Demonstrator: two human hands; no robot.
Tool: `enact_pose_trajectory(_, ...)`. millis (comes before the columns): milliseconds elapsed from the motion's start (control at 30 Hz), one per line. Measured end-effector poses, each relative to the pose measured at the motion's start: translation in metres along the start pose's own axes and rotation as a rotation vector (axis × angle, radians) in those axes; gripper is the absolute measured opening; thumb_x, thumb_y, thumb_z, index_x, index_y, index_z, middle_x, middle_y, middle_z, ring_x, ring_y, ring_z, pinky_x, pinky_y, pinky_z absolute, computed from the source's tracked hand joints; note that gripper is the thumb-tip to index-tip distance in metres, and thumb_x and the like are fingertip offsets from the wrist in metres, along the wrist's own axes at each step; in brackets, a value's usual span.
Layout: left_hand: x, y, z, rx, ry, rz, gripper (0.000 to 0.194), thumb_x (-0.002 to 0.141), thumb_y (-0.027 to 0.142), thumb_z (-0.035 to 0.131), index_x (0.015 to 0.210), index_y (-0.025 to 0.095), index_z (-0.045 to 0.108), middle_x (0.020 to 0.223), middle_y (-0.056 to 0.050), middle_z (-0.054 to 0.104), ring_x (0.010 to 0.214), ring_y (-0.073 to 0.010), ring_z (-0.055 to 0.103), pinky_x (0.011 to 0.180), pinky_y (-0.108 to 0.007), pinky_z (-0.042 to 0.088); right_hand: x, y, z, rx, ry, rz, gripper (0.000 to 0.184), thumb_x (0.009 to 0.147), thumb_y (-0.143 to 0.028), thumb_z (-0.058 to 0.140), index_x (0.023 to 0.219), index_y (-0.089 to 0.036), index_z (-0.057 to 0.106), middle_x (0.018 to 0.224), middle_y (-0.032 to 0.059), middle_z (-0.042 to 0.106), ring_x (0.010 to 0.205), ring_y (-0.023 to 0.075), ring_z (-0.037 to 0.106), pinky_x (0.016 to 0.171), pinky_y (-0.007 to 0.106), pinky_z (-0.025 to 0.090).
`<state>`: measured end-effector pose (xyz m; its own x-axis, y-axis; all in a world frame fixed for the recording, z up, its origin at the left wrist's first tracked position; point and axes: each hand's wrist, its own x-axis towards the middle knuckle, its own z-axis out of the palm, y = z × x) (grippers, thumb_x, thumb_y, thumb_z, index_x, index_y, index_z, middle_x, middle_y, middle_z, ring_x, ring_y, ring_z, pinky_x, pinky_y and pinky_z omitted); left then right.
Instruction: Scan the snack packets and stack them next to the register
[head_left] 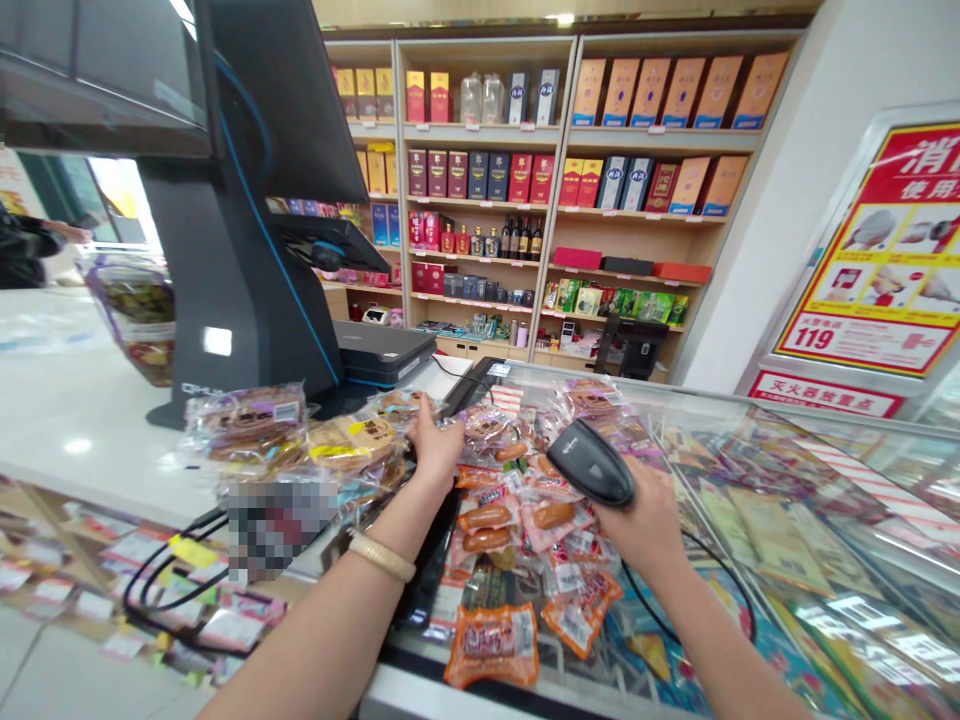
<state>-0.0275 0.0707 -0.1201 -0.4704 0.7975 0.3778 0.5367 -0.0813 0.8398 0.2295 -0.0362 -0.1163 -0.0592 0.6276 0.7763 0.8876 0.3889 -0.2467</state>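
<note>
Probably scanning: holding scanner (591, 464) clamped in right grip (649, 512), above sausage packs (555, 515) on surface (562, 682). With left grip (436, 446) beside snack packs (352, 440) at left, cannot tell whether closed. Likely calls next for aligning scanner with one pack.

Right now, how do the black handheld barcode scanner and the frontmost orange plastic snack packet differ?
The black handheld barcode scanner is held in the right grip; the frontmost orange plastic snack packet lies unheld. The scanner is smooth and rounded; the packet is crinkled and roughly rectangular.

Bare forearms (337, 610) stretched forward, left hand (439, 440) farther out, right hand (646, 512) curled in a grip
</note>
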Motion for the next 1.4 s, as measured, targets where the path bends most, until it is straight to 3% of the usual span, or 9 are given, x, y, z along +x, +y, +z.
enact_pose_trajectory(100, -0.010, 0.010, -0.003, 0.071, -0.093, -0.139, 0.081, 0.075, 0.036, 0.069, 0.146, 0.016, 0.037, 0.135, -0.021, 0.052, 0.126, -0.0332, 0.051, 0.104, -0.046, 0.042, -0.001, 0.000, 0.001, -0.006, 0.006, 0.001, 0.017, 0.078, -0.036, 0.055, 0.082, -0.021, 0.061, 0.077, 0.0039, 0.066, 0.077, 0.0216, 0.061, 0.073, 0.032, 0.034)
enact_pose_trajectory(200, -0.015, 0.017, -0.003, 0.232, -0.236, -0.077, 0.083, 0.071, 0.043, 0.073, 0.144, 0.016, 0.042, 0.134, -0.021, 0.053, 0.129, -0.0365, 0.048, 0.105, -0.046, 0.038, -0.001, -0.001, 0.001, -0.003, 0.004, -0.014, 0.019, 0.079, -0.037, 0.054, 0.082, -0.020, 0.061, 0.077, 0.0041, 0.066, 0.076, 0.0212, 0.061, 0.073, 0.032, 0.034)
enact_pose_trajectory(333, -0.016, 0.017, -0.004, 0.360, -0.340, 0.008, 0.068, 0.072, 0.044, 0.071, 0.136, 0.026, 0.054, 0.134, -0.015, 0.056, 0.131, -0.0369, 0.045, 0.106, -0.047, 0.036, 0.000, -0.003, 0.000, -0.008, -0.003, -0.019, 0.019, 0.080, -0.037, 0.053, 0.083, -0.020, 0.062, 0.076, 0.0037, 0.066, 0.076, 0.0207, 0.060, 0.073, 0.031, 0.033)
enact_pose_trajectory(467, -0.016, 0.016, -0.005, 0.313, -0.283, 0.047, 0.069, 0.066, 0.037, 0.076, 0.132, 0.024, 0.059, 0.138, -0.015, 0.049, 0.130, -0.0365, 0.046, 0.108, -0.046, 0.036, 0.000, -0.003, -0.001, -0.011, -0.014, -0.009, 0.019, 0.081, -0.037, 0.053, 0.083, -0.021, 0.062, 0.076, 0.0034, 0.065, 0.077, 0.0206, 0.060, 0.074, 0.031, 0.032)
enact_pose_trajectory(633, -0.023, 0.018, -0.004, 0.134, -0.181, 0.304, 0.074, 0.063, 0.015, 0.073, 0.134, 0.016, 0.054, 0.141, -0.014, 0.035, 0.132, -0.0298, 0.046, 0.115, -0.038, 0.035, 0.000, -0.004, -0.001, -0.017, -0.042, 0.014, 0.017, 0.081, -0.036, 0.054, 0.082, -0.020, 0.061, 0.076, 0.0031, 0.064, 0.077, 0.0203, 0.059, 0.073, 0.031, 0.030)
enact_pose_trajectory(800, -0.027, 0.022, -0.006, 0.005, -0.128, 0.515, 0.073, 0.067, 0.006, 0.067, 0.136, 0.017, 0.049, 0.140, -0.014, 0.037, 0.135, -0.0294, 0.042, 0.116, -0.042, 0.035, 0.001, -0.005, -0.001, -0.022, -0.060, 0.027, 0.017, 0.081, -0.035, 0.055, 0.084, -0.020, 0.062, 0.078, 0.0029, 0.065, 0.079, 0.0204, 0.059, 0.075, 0.032, 0.029)
enact_pose_trajectory(967, -0.028, 0.025, -0.011, -0.211, -0.157, 0.620, 0.070, 0.076, 0.010, 0.061, 0.143, 0.021, 0.041, 0.144, -0.014, 0.031, 0.135, -0.0289, 0.043, 0.094, -0.035, 0.056, 0.002, -0.006, -0.003, -0.040, -0.068, 0.059, 0.015, 0.079, -0.032, 0.055, 0.083, -0.021, 0.063, 0.077, 0.0029, 0.064, 0.078, 0.0196, 0.057, 0.075, 0.031, 0.028)
enact_pose_trajectory(1233, -0.033, 0.029, -0.011, -0.385, -0.192, 0.565, 0.070, 0.076, 0.014, 0.065, 0.142, 0.026, 0.045, 0.145, -0.012, 0.033, 0.118, -0.0231, 0.058, 0.089, -0.032, 0.059, 0.005, -0.005, -0.004, -0.054, -0.082, 0.107, 0.017, 0.078, -0.030, 0.056, 0.088, -0.021, 0.065, 0.084, 0.0040, 0.068, 0.082, 0.0202, 0.059, 0.076, 0.031, 0.029)
enact_pose_trajectory(1400, -0.032, 0.031, -0.006, -0.655, -0.265, 0.251, 0.075, 0.070, 0.010, 0.068, 0.141, 0.024, 0.048, 0.128, -0.011, 0.055, 0.105, -0.0195, 0.065, 0.089, -0.033, 0.057, 0.003, -0.003, -0.003, -0.039, -0.058, 0.094, 0.018, 0.078, -0.033, 0.055, 0.087, -0.021, 0.064, 0.085, 0.0041, 0.069, 0.081, 0.0209, 0.061, 0.075, 0.032, 0.030)
